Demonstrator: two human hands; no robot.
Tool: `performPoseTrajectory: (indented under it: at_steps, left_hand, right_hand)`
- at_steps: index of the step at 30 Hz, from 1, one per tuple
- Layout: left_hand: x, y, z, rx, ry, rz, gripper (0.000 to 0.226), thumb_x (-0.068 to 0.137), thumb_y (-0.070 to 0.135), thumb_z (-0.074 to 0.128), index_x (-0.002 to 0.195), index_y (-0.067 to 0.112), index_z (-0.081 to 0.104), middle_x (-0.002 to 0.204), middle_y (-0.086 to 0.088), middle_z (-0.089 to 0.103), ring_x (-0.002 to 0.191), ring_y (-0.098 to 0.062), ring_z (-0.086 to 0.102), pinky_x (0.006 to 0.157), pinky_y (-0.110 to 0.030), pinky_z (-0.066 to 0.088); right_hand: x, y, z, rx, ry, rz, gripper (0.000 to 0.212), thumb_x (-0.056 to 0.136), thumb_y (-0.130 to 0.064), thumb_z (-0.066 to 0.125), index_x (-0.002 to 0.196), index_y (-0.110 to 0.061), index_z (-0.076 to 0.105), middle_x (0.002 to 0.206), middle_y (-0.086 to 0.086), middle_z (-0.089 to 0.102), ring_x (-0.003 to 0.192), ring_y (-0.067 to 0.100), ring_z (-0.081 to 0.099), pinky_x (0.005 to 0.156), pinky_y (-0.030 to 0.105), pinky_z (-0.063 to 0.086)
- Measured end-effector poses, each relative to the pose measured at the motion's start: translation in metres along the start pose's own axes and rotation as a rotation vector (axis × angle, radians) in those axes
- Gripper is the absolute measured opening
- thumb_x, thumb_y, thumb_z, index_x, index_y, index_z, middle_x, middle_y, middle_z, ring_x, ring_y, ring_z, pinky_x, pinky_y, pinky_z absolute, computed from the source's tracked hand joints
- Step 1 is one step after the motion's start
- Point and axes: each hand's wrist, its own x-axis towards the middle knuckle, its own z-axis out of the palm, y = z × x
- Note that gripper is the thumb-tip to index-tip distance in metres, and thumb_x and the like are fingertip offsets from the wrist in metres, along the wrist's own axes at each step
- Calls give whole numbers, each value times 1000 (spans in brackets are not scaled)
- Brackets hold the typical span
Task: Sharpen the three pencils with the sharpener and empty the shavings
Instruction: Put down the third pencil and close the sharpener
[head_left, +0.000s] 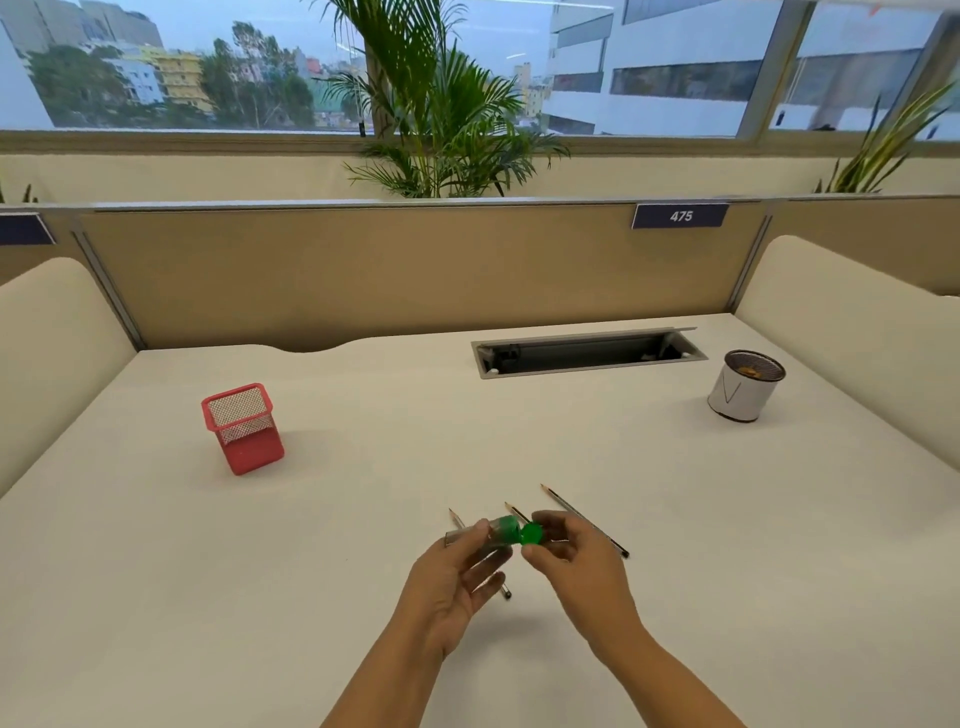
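Above the white desk (363, 571) I hold a green sharpener. My left hand (452, 582) grips its clear shavings body (498, 532). My right hand (576, 566) pinches the round green cap (532, 533) at its right end; the two parts touch. Three pencils lie on the desk under and behind my hands, sharpened tips pointing away: the left pencil (456, 518) is mostly hidden by my left hand, the middle pencil (517, 513) shows only its tip, and the right pencil (582, 517) lies in full view beside my right hand.
A red mesh holder (244, 428) stands at the left. A round mesh cup (745, 384) with brownish shavings inside sits at the far right. An open cable tray (587, 353) is sunk into the desk's back. Cushioned dividers flank both sides.
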Motion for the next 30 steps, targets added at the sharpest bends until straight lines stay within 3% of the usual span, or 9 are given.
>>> performPoseTrajectory:
  at_steps: [5, 10, 14, 17, 20, 22, 25, 30]
  left_hand:
    - [-1, -4, 12, 115, 53, 53, 23, 75, 13, 72, 95, 5, 63, 92, -15, 72, 86, -27, 68, 75, -36, 53]
    - [5, -9, 35, 113, 63, 86, 26, 74, 9, 72, 97, 4, 62, 94, -14, 71, 85, -26, 66, 73, -35, 53]
    - [9, -25, 71, 39, 67, 106, 22, 75, 4, 70, 94, 0, 61, 79, -13, 72, 76, -25, 66, 74, -34, 54]
    - [14, -41, 107, 14, 43, 111, 18, 74, 2, 69, 88, 0, 57, 75, -14, 72, 69, -24, 67, 73, -34, 55]
    - [18, -54, 130, 56, -4, 124, 26, 75, 6, 69, 97, -4, 60, 82, -15, 72, 74, -26, 69, 78, -39, 55]
    - [19, -60, 145, 207, -44, 137, 29, 81, 15, 66, 104, -2, 64, 89, -14, 72, 78, -25, 68, 81, -39, 55]
    - [18, -67, 168, 383, -79, 154, 24, 91, 21, 55, 103, 3, 65, 86, -11, 70, 72, -21, 64, 69, -31, 52]
    - [17, -76, 185, 461, 32, 235, 22, 94, 18, 48, 101, 3, 63, 79, -7, 66, 64, -15, 57, 61, -24, 46]
  right_hand:
    - [4, 1, -13, -7, -18, -60, 29, 82, -3, 65, 94, -29, 62, 85, -12, 66, 83, -1, 62, 66, -1, 46]
    - [23, 8, -37, -41, -67, -83, 20, 83, -7, 65, 99, -19, 70, 90, -9, 68, 84, -2, 62, 65, 1, 47]
    - [42, 14, -72, -34, -125, -117, 21, 83, -10, 66, 100, -21, 69, 94, -9, 69, 89, -1, 63, 67, -1, 46]
    - [60, 18, -108, 0, -198, -107, 20, 84, -13, 65, 98, -27, 68, 96, -10, 71, 91, 2, 65, 78, 10, 51]
    - [73, 22, -133, 28, -249, -90, 20, 86, -14, 63, 101, -27, 70, 99, -10, 72, 92, 4, 67, 84, 21, 55]
    - [81, 24, -148, 3, -239, -123, 19, 87, -16, 63, 99, -27, 71, 94, -15, 71, 88, -7, 66, 79, 13, 53]
    - [90, 31, -163, -59, -246, -166, 18, 88, -17, 61, 99, -23, 74, 85, -24, 67, 81, -21, 60, 72, 1, 45]
    - [91, 35, -169, -90, -261, -223, 17, 90, -15, 59, 100, -20, 72, 81, -21, 67, 76, -16, 61, 66, -1, 44]
